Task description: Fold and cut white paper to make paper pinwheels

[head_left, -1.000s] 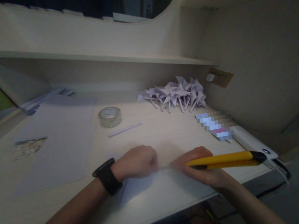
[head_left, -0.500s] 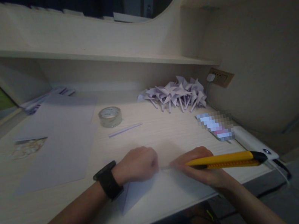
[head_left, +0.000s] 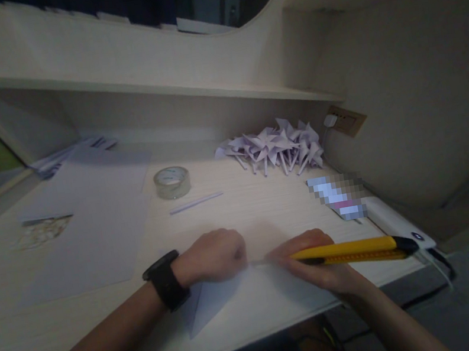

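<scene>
Here your right hand [head_left: 316,263] grips the yellow knife [head_left: 355,252] by the worktop [head_left: 266,206] edge; your left hand [head_left: 214,255], a closed fist, presses the paper [head_left: 219,298]. Open room lies behind. The paper's corner has crept out more.

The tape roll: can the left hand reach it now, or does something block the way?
Probably yes. The tape roll lies beyond the left hand, with only bare desk between, though that hand is pressing the paper.

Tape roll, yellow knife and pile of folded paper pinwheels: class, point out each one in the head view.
tape roll [head_left: 172,182], head view, on its upper rim.
yellow knife [head_left: 346,252], head view, on the middle of its yellow body.
pile of folded paper pinwheels [head_left: 277,147], head view, on the middle of the heap.
</scene>
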